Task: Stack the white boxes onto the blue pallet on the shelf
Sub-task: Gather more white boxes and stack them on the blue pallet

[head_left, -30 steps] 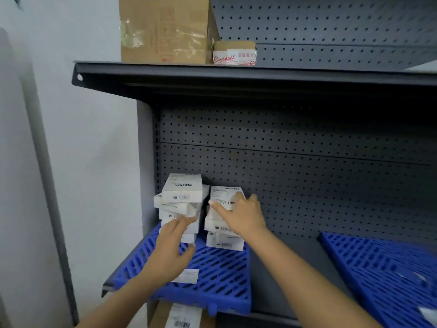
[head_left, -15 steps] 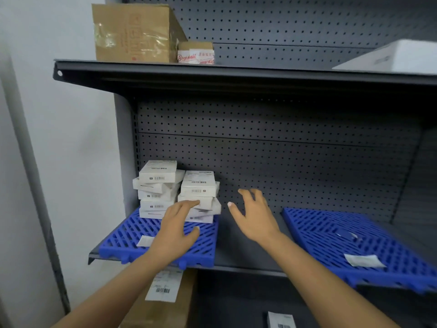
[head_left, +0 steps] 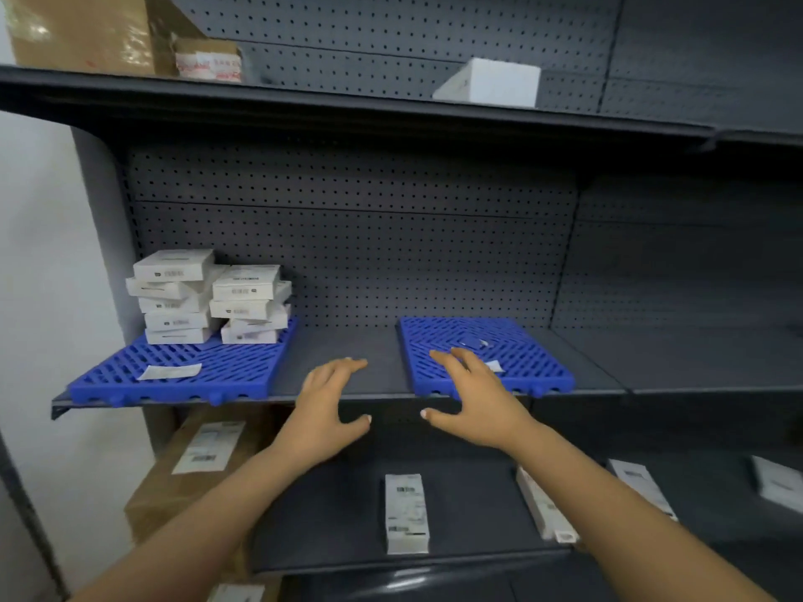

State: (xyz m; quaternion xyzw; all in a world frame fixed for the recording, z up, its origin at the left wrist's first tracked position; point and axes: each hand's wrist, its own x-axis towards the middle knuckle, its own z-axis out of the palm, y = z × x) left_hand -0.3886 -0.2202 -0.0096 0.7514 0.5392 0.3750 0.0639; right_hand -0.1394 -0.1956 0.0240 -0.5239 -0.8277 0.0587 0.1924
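1. The left hand (head_left: 328, 406) is open and empty, fingers spread, palm facing down, held in front of the front edge of the dark grey metal middle shelf (head_left: 343, 362), over the bare stretch between the two pallets.
2. The right hand (head_left: 473, 399) is likewise open and holds nothing; its fingertips (head_left: 439, 355) overlap the front left corner of the right blue slatted plastic pallet (head_left: 521, 354).
3. The flat white cardboard boxes with barcode labels (head_left: 208, 297) stand in two uneven stacks, side by side and touching, at the back left corner of the left blue slatted plastic pallet (head_left: 226, 375). The left stack is taller than the right one.
4. The left pallet lies at the left end of the middle shelf, its front rim along the shelf's front edge. A white paper slip (head_left: 169, 372) lies on it near the front.
5. A small scrap of white paper (head_left: 493, 366) lies on the right pallet, just beside the right hand.
6. On the lower shelf (head_left: 330, 514) a long white labelled box (head_left: 406, 512) lies flat near the front edge, with more white boxes to its right.
7. The top shelf (head_left: 304, 97) carries a brown cardboard carton (head_left: 87, 32) at its left end and a plain white box (head_left: 491, 82) further right.
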